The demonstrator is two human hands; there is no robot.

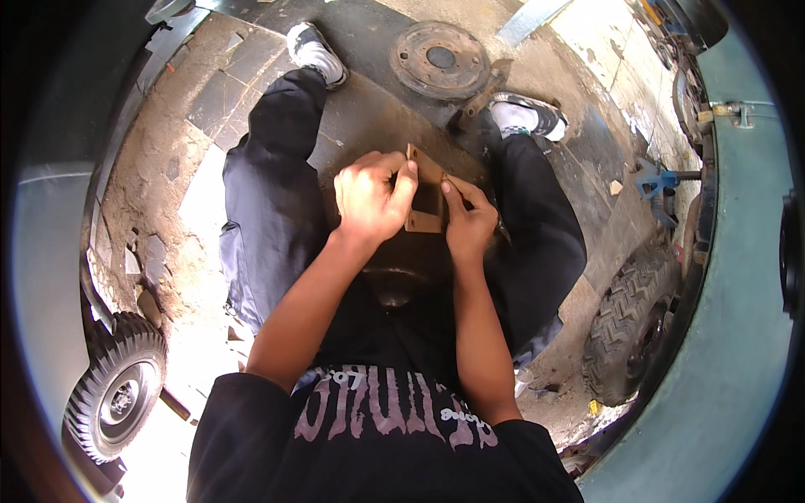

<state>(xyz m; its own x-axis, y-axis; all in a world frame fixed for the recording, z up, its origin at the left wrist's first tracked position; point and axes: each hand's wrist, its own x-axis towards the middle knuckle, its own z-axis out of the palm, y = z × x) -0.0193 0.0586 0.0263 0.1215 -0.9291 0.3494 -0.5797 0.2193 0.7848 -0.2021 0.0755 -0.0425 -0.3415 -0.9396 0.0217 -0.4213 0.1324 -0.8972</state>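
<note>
Between my legs, both hands hold a tan, flat gasket (425,223) with a squarish opening and small corner holes. My left hand (371,198) is closed, its thumb and fingers gripping the gasket's left side near the upper corner. On the opposite side, my right hand (470,222) pinches the right edge between thumb and fingers. Under the gasket lies a dark, rounded metal part (394,287), mostly in shadow and partly hidden by my arms. Whether the gasket touches it, I cannot tell.
A rusty round metal disc (405,60) lies on the tiled floor beyond my hands, between my shoes. Wheels with knobby tyres stand at left (153,356) and right (605,335). A blue metal tool (656,181) is at the right, beside a green body panel (746,277).
</note>
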